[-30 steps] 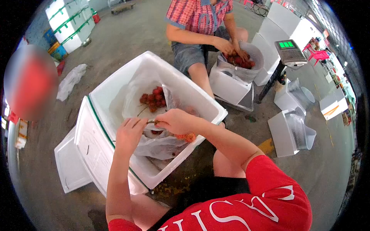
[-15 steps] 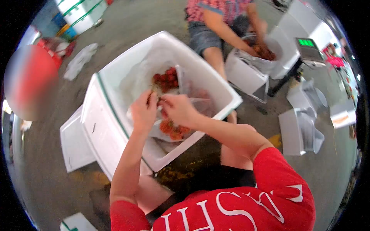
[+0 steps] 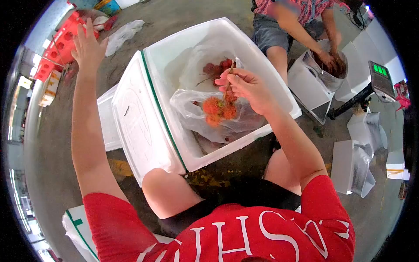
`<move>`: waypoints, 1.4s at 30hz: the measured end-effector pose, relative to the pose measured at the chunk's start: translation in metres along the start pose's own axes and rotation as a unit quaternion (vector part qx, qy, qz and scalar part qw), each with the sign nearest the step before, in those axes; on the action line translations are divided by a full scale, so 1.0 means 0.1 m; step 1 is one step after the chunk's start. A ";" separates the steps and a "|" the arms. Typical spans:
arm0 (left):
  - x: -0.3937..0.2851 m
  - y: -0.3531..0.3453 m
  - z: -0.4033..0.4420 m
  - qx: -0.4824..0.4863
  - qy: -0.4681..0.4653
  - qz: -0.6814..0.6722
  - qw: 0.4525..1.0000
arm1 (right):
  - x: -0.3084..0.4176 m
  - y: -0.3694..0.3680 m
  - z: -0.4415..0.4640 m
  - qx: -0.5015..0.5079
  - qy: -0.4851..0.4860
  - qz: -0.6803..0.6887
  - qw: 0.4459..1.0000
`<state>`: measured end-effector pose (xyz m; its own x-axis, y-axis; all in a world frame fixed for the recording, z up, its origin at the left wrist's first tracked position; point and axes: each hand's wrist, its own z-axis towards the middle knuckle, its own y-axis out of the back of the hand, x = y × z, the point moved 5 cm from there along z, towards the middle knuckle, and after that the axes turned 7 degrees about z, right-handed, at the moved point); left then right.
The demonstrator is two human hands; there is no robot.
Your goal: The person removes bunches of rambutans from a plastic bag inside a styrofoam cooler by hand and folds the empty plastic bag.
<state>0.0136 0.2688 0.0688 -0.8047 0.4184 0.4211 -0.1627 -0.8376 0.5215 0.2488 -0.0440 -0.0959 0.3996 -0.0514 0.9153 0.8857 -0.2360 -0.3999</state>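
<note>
My left hand [image 3: 89, 47] is stretched out at the upper left, fingers spread and empty, near a red perforated plastic crate [image 3: 61, 48]. Over the white foam box [image 3: 198, 162], my right hand [image 3: 246, 89] pinches the stem of a bunch of orange-red rambutans [image 3: 216, 110], which hangs below the fingers. Inside the box lie darker red rambutans [image 3: 214, 69] on a clear plastic bag [image 3: 185, 102]. The box's white lid [image 3: 142, 118] leans along its left side.
A co-worker [image 3: 301, 26] reaches into a lined box [image 3: 312, 78] at the upper right. Beside it stands a scale [image 3: 382, 81] with a green display. Lined foam boxes [image 3: 345, 166] stand at the right. A plastic bag [image 3: 124, 36] lies on the floor at the upper left.
My left hand has let go of the rambutan stem and swung to the upper left, opening. My right hand keeps the bunch. The view has shifted, so the foam box appears farther right and higher.
</note>
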 end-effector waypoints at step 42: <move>-3.04 1.47 -2.35 0.413 -0.217 -0.609 0.641 | 0.79 1.63 0.00 -0.291 0.247 0.055 0.923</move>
<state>0.1002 -0.0641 -0.1565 -0.1044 0.7942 -0.5987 -0.0171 0.6005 0.7995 0.4249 -0.0865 -0.0888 0.1957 -0.5078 0.8389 0.5125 -0.6764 -0.5290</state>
